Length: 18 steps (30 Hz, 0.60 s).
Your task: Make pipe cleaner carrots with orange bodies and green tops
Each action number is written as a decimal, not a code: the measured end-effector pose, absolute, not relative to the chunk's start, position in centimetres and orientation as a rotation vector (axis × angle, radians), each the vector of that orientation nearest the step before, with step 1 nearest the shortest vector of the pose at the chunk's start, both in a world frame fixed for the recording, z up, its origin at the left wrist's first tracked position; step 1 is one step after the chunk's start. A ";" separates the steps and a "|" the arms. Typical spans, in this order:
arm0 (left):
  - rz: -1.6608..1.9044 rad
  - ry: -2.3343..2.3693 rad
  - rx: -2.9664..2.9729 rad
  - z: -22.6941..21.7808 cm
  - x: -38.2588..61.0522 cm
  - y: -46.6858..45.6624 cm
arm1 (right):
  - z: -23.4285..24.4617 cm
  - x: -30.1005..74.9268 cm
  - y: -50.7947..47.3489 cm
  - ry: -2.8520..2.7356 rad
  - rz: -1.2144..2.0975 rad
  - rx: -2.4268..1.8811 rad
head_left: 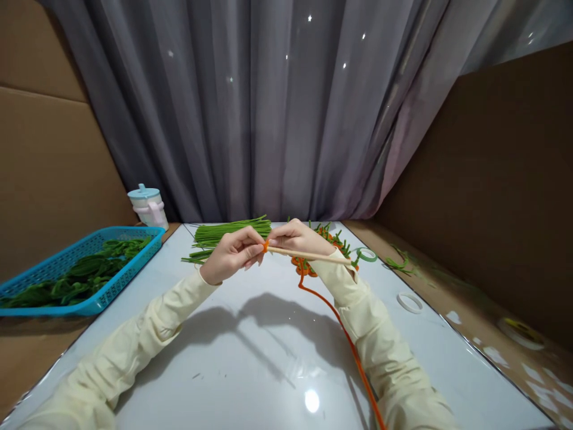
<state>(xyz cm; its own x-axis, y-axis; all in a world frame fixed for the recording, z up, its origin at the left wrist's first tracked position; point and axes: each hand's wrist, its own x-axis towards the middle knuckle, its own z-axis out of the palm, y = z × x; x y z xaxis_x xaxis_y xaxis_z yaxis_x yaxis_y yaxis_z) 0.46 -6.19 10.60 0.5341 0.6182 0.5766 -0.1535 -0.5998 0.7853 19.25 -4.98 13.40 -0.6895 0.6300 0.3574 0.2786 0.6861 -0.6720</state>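
My left hand [235, 254] is closed in a pinch at the near-left end of a thin wooden stick [308, 255]. A bit of orange pipe cleaner [265, 246] is wrapped round that end, between the fingertips of both hands. My right hand [302, 237] is closed too, its fingertips at the orange wrap; what exactly they grip is partly hidden. The stick runs rightward past my right wrist and over the cuff. A long orange fuzzy strand [333, 309] trails from below my right hand down to the bottom edge of the view.
Green pipe cleaners [233, 232] lie bundled behind my hands. Orange and green pieces [329, 234] sit behind my right hand, near a green tape roll [367, 255]. A white ring [409, 303] lies rightward. At left stand a blue basket [154, 239] of green pieces and a lidded cup [150, 209].
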 end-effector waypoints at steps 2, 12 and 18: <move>1.228 0.413 1.861 10.5 0.6 -6.0 | 13.1 18.7 -5.0 -2.162 0.956 -0.713; 1.593 0.619 1.881 10.0 0.7 -5.3 | 12.1 16.8 -5.4 -1.764 1.614 -0.655; 1.593 0.704 1.775 10.4 0.6 -5.0 | 12.2 15.6 -6.2 -1.894 1.287 -0.922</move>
<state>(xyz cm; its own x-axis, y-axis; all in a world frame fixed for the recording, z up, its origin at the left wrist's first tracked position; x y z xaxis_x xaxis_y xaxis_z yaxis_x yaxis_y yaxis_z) 0.62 -5.03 10.36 0.1203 0.7523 0.6477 -0.0273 -0.6497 0.7597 15.61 -6.18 12.16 -0.5330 0.8358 0.1319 0.1852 0.2674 -0.9456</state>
